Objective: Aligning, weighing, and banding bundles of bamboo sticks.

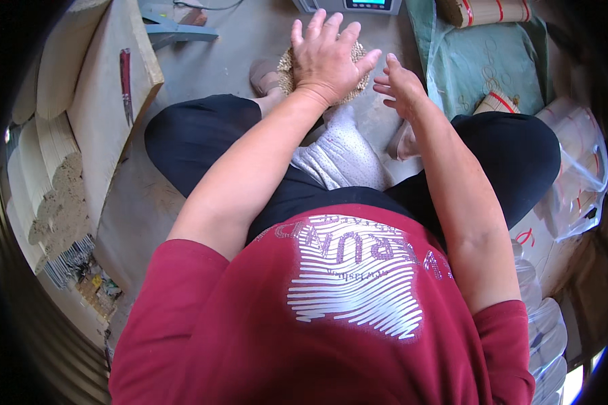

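Between my feet stands a round bundle of pale sticks (286,73), seen end-on, with its grainy top showing around my hand. My left hand (327,59) lies flat over it with fingers spread, covering most of the top; whether the palm presses on it I cannot tell. To the right of the bundle, my right hand (404,86) is held with its fingers stretched and apart, nothing in it. A white dotted cloth (348,152) hangs between my legs just below the bundle.
A grey device with a lit display (348,5) stands ahead. On the right, a green sack (476,61) bears a red-banded stick bundle (496,10); clear plastic bags (574,175) hold more. At left, a red-handled tool (125,84) lies on a board (111,135) beside stacked pale slabs (54,145).
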The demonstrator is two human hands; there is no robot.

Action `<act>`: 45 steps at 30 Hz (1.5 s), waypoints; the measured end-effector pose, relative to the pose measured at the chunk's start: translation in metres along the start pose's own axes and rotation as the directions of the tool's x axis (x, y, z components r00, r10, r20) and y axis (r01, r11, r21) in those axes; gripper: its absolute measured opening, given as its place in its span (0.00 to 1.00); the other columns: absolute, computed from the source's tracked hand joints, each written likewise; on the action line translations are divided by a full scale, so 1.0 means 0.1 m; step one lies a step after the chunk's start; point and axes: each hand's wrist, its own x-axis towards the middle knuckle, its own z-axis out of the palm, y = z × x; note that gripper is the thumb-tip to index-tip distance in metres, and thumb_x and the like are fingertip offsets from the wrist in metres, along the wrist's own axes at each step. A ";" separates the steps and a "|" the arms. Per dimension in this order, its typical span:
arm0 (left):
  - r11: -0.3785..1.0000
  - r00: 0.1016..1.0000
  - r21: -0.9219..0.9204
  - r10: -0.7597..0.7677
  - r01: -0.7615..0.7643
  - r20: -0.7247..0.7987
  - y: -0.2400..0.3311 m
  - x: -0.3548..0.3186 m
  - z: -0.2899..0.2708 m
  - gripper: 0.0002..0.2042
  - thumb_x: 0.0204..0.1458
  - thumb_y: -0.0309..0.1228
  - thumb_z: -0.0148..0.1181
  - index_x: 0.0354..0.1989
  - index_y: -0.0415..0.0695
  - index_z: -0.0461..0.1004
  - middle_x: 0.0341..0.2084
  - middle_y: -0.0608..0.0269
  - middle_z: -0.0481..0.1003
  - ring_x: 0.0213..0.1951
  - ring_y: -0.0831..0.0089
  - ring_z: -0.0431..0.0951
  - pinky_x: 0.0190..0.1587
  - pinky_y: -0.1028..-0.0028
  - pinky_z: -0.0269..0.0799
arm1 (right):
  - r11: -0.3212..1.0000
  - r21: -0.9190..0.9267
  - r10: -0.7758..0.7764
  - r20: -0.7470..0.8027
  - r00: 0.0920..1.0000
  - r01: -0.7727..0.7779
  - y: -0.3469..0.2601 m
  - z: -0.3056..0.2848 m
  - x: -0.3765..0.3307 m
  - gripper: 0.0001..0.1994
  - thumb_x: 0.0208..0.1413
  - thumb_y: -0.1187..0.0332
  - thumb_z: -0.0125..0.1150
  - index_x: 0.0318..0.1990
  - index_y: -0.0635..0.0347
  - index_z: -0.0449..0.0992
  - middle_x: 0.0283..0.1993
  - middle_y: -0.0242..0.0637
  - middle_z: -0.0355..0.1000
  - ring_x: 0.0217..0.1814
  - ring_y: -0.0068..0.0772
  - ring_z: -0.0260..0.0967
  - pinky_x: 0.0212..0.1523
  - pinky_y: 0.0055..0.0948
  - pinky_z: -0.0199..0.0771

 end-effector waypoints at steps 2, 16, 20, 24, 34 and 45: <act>1.000 1.000 0.006 -0.013 0.013 -0.005 0.04 -0.06 -0.07 0.27 0.45 0.57 0.55 0.48 0.51 0.75 0.53 0.55 0.69 0.60 0.57 0.60 0.62 0.47 0.41 | 1.000 -0.005 0.006 -0.049 0.999 -0.006 0.06 0.04 -0.01 0.31 0.61 0.43 0.38 0.62 0.58 0.58 0.55 0.43 0.67 0.55 0.41 0.66 0.59 0.53 0.51; 0.440 0.834 -0.738 -0.462 0.512 0.303 -0.43 0.01 -0.68 0.30 0.49 0.52 0.59 0.54 0.41 0.69 0.56 0.53 0.67 0.58 0.67 0.64 0.60 0.59 0.52 | 0.998 0.040 0.050 0.043 0.998 -0.051 0.28 0.15 -0.04 0.37 0.59 0.40 0.42 0.64 0.63 0.51 0.60 0.48 0.61 0.60 0.50 0.61 0.60 0.58 0.54; -0.264 0.282 -0.621 -0.715 0.738 0.640 -1.15 -0.60 -0.10 0.28 0.52 0.49 0.58 0.55 0.42 0.69 0.51 0.54 0.72 0.53 0.62 0.70 0.57 0.59 0.60 | 0.989 0.057 0.128 0.119 0.985 -0.135 0.21 0.33 0.06 0.37 0.60 0.42 0.39 0.67 0.60 0.43 0.65 0.50 0.54 0.64 0.55 0.55 0.59 0.59 0.56; -0.817 -0.010 -0.095 -0.122 0.569 0.992 -1.00 -0.69 0.15 0.20 0.57 0.41 0.51 0.50 0.39 0.71 0.47 0.51 0.74 0.48 0.61 0.75 0.52 0.62 0.72 | 0.954 0.154 0.217 0.243 0.945 -0.258 0.17 0.40 0.22 0.35 0.60 0.40 0.37 0.67 0.53 0.49 0.63 0.47 0.57 0.62 0.54 0.58 0.57 0.60 0.60; -0.807 0.221 -0.239 -0.138 0.541 0.966 -1.05 -0.85 0.25 0.20 0.59 0.45 0.45 0.51 0.43 0.71 0.46 0.55 0.75 0.47 0.61 0.76 0.51 0.57 0.72 | 0.923 0.258 0.108 0.536 0.837 -0.285 0.01 0.64 0.05 0.32 0.59 0.38 0.29 0.56 0.50 0.68 0.53 0.39 0.71 0.53 0.44 0.70 0.50 0.56 0.70; -0.685 0.510 -0.380 -0.015 0.621 0.860 -0.15 -0.69 -0.49 0.25 0.57 0.39 0.54 0.56 0.34 0.60 0.48 0.55 0.71 0.46 0.66 0.75 0.49 0.69 0.72 | 0.840 0.539 -0.188 0.184 0.965 0.061 0.42 0.12 -1.39 0.29 0.63 0.45 0.31 0.60 0.56 0.63 0.57 0.39 0.67 0.57 0.37 0.66 0.57 0.40 0.66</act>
